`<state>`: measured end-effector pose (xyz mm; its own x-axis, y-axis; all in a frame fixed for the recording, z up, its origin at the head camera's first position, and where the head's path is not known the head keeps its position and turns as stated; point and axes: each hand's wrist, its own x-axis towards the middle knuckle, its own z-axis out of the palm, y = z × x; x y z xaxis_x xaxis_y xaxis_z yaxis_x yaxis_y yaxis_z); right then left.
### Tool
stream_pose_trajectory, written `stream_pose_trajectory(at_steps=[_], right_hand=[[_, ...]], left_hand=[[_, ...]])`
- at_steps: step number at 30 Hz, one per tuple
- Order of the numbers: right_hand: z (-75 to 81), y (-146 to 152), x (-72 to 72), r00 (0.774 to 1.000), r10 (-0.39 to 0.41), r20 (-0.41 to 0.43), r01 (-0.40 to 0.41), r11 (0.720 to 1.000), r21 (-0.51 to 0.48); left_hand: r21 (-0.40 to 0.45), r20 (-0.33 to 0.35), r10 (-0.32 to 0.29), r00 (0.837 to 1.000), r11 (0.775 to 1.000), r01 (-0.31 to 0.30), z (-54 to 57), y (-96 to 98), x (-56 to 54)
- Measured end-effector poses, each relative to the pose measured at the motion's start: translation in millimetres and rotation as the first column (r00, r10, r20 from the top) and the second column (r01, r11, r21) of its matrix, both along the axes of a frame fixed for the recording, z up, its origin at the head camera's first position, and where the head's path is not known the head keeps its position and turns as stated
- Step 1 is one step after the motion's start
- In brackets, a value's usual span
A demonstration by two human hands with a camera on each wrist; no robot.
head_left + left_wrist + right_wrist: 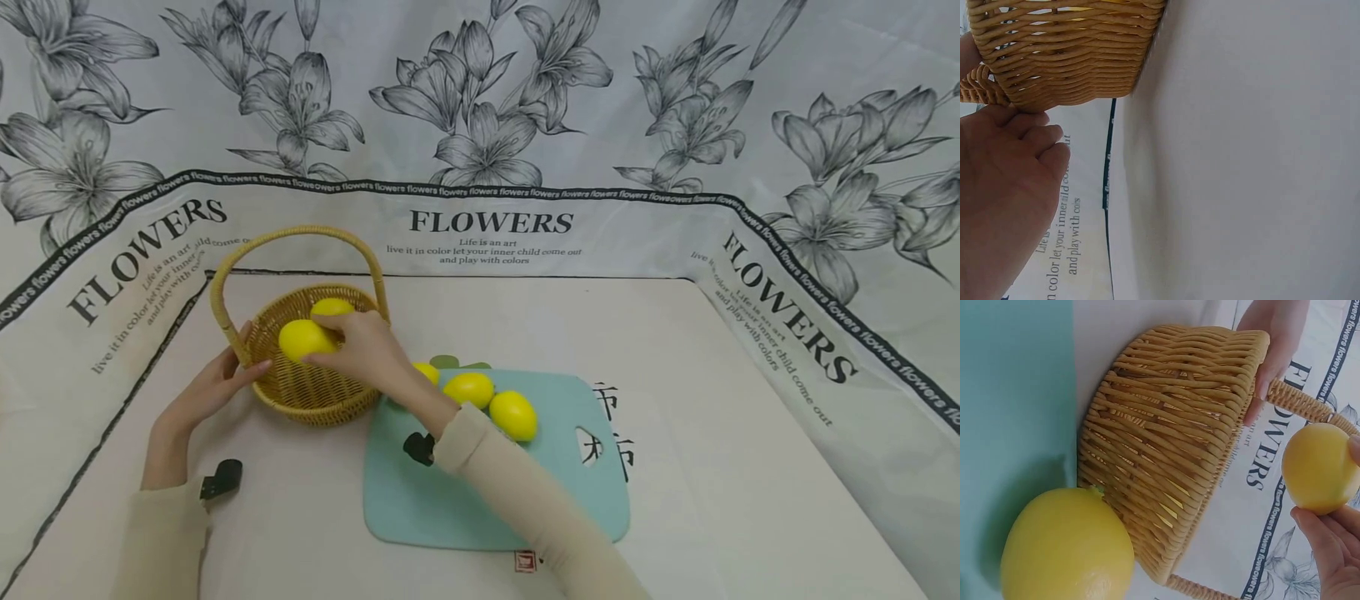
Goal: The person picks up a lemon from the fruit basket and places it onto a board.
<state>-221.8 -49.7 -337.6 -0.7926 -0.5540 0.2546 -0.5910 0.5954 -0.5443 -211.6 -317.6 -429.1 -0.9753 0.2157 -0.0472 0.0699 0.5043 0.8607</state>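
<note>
A wicker basket [322, 408] with a tall arched handle stands at the left of the table. My left hand [206, 387] grips its left side near the handle's base, thumb at the rim and fingers against the outer wall, as the left wrist view also shows. Over the basket, my right hand [367, 346] pinches a yellow lemon [1321, 469] between thumb and fingers. Another lemon [332, 308] is in the basket, partly covered by the right hand; yellow shows through the weave [1154, 425] in the right wrist view.
Right of the basket lies a light blue cutting board [450, 517] with a cut-out handle. Three lemons [513, 416] show along its far side, one partly behind the right forearm. Green shapes [446, 362] appear beyond the board. A flower-printed cloth [487, 233] rises behind the table.
</note>
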Motion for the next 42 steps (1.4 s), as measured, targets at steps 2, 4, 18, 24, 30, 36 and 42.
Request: stream_pose_trajectory(at_steps=[2, 4, 18, 24, 30, 36, 42], right_hand=[[1.5, 3.5, 3.4, 1.0, 0.007, -0.001, -0.007, 1.0, -0.01], [2.2, 6.7, 6.5, 1.0, 0.014, -0.003, -0.014, 1.0, -0.022], [1.6, 28.0, 26.3, 0.999, 0.046, -0.001, -0.046, 0.996, -0.078], [0.7, 37.4, 33.8, 0.998, 0.059, -0.009, -0.059, 0.994, -0.095], [-3.0, 48.4, 41.3, 0.996, 0.087, 0.011, -0.084, 0.985, -0.149], [-7.0, 58.2, 46.7, 0.993, 0.111, 0.042, -0.102, 0.976, -0.191], [-11.5, 67.7, 52.1, 0.989, 0.135, 0.061, -0.119, 0.968, -0.219]], left_hand=[[-0.004, 0.002, 0.002, 1.0, 1.0, -0.002, -1.1, -0.9, -0.8], [-0.004, 0.001, 0.0, 1.0, 1.0, 0.0, -2.0, -1.7, -1.3], [-0.005, -0.011, -0.005, 1.0, 1.0, 0.005, -0.4, -0.9, 0.5], [-0.002, -0.015, -0.008, 1.0, 1.0, 0.008, 0.0, -1.0, 0.5], [-0.007, -0.013, -0.007, 1.0, 1.0, 0.007, 0.2, -0.5, 0.3], [-0.003, -0.01, -0.003, 1.0, 1.0, 0.003, -0.6, -0.7, -0.4], [0.009, -0.01, -0.005, 1.0, 1.0, 0.005, -0.3, -0.2, 0.0]])
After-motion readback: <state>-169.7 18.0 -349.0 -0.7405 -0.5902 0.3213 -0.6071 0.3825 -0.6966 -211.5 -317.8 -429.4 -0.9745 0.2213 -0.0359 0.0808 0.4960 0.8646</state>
